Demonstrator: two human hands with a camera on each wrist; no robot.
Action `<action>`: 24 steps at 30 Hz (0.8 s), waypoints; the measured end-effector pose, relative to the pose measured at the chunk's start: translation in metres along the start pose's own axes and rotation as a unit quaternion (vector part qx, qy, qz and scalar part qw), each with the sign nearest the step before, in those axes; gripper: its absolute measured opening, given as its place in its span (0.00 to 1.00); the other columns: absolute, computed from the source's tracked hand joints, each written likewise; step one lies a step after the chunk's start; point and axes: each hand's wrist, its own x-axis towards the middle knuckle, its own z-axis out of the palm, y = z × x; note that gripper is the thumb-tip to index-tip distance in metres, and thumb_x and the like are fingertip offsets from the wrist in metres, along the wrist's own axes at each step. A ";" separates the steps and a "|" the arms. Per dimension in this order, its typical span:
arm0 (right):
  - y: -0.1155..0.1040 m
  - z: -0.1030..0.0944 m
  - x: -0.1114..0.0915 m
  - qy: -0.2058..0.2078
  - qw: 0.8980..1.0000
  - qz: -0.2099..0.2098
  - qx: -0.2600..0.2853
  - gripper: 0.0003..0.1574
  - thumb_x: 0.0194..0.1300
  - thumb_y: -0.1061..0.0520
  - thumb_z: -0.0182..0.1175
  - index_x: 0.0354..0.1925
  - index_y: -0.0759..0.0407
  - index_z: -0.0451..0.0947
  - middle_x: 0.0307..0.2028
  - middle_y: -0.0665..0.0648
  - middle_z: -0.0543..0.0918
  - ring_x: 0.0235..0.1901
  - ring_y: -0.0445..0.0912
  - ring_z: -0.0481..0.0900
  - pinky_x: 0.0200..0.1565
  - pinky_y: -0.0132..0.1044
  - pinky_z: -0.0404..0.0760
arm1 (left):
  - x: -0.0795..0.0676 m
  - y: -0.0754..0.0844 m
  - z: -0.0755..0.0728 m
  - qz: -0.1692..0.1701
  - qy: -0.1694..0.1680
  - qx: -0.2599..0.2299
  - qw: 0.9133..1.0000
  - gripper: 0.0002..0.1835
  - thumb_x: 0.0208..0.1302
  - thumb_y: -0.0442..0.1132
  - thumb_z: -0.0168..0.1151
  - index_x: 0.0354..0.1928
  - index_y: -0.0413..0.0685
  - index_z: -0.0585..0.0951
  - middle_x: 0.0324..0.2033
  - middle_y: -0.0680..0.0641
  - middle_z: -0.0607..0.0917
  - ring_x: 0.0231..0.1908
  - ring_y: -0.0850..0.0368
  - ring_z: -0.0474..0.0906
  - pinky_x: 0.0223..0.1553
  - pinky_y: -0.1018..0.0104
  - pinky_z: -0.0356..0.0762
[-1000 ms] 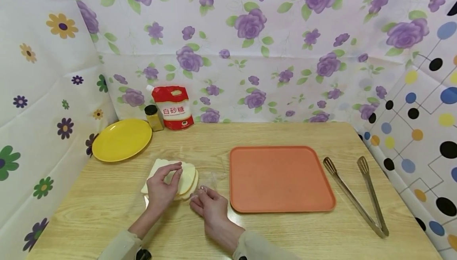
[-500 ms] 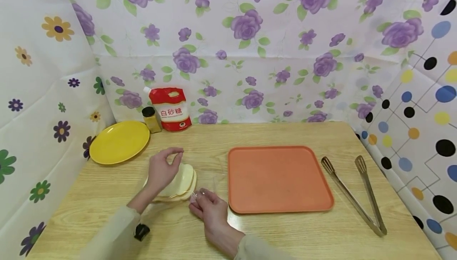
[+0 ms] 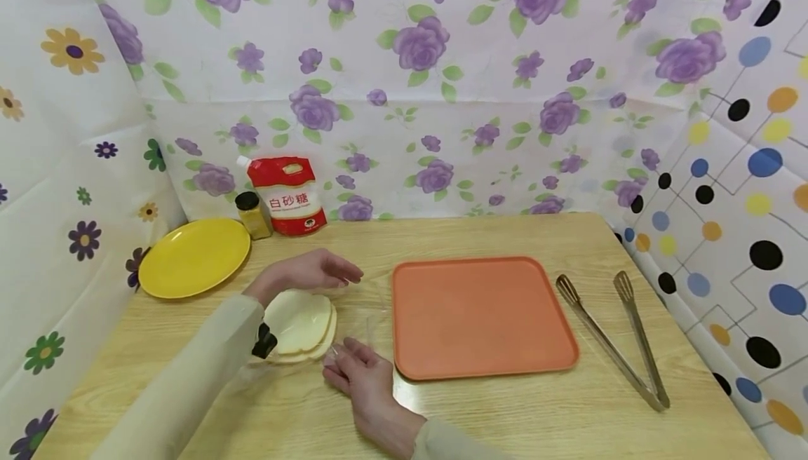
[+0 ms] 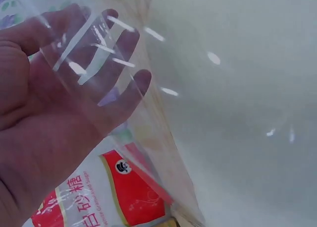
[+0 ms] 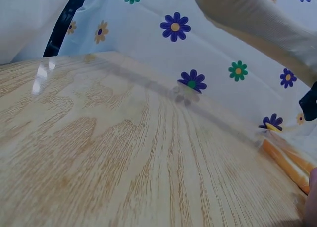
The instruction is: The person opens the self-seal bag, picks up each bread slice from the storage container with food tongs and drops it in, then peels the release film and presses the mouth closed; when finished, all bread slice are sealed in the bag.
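Stacked pale bread slices (image 3: 297, 321) with thin brown crusts lie on the table, left of its middle, in a clear plastic wrapper (image 4: 99, 43). My left hand (image 3: 315, 269) is raised beyond the bread; its thumb and index finger pinch the film, the other fingers spread behind it in the left wrist view. My right hand (image 3: 369, 379) stays low at the bread's right corner and pinches a crumpled bit of the wrapper. In the right wrist view the crust edge of the bread (image 5: 287, 162) shows at the right, with part of a finger (image 5: 312, 199) below.
An orange tray (image 3: 482, 320) lies right of the hands, with open metal tongs (image 3: 609, 341) beyond it. At the back left are a yellow plate (image 3: 196, 256), a black-capped jar (image 3: 254, 218) and a red-and-white sugar pouch (image 3: 290, 197). Patterned cloth (image 3: 467, 109) encloses the table.
My left hand has moved away from over the bread, backward and to the right, drawing the film along. More of the bread shows. My right hand stays at its corner.
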 end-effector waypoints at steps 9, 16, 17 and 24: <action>0.000 0.000 0.000 0.000 1.000 -0.001 0.006 0.26 0.67 0.67 0.64 0.59 0.77 0.70 0.46 0.64 0.84 0.34 0.44 0.84 0.43 0.40 0.85 | 0.014 -0.004 0.007 -0.002 0.000 0.033 0.999 0.10 0.66 0.25 0.61 0.47 0.32 0.86 0.41 0.42 0.89 0.45 0.54 0.84 0.45 0.67 0.80; 0.002 0.003 -0.003 0.008 1.000 -0.007 0.007 0.16 0.66 0.70 0.62 0.51 0.76 0.76 0.35 0.60 0.84 0.32 0.43 0.83 0.41 0.38 0.85 | 0.010 -0.008 0.012 -0.013 0.051 0.041 0.998 0.06 0.64 0.28 0.65 0.40 0.36 0.89 0.36 0.45 0.89 0.36 0.61 0.82 0.37 0.70 0.79; 0.002 0.003 -0.003 0.009 1.000 -0.009 0.004 0.16 0.66 0.70 0.62 0.51 0.77 0.76 0.34 0.60 0.84 0.32 0.43 0.83 0.41 0.38 0.85 | 0.009 -0.008 0.012 -0.014 0.057 0.043 0.997 0.06 0.65 0.29 0.65 0.40 0.36 0.89 0.35 0.46 0.89 0.36 0.61 0.82 0.37 0.69 0.79; 0.002 0.000 -0.005 0.005 1.000 -0.019 -0.007 0.21 0.66 0.70 0.62 0.55 0.80 0.75 0.37 0.63 0.86 0.35 0.45 0.85 0.40 0.38 0.85 | 0.001 -0.003 0.010 -0.016 0.086 0.025 0.996 0.08 0.69 0.31 0.62 0.43 0.37 0.88 0.36 0.47 0.89 0.38 0.56 0.85 0.39 0.65 0.82</action>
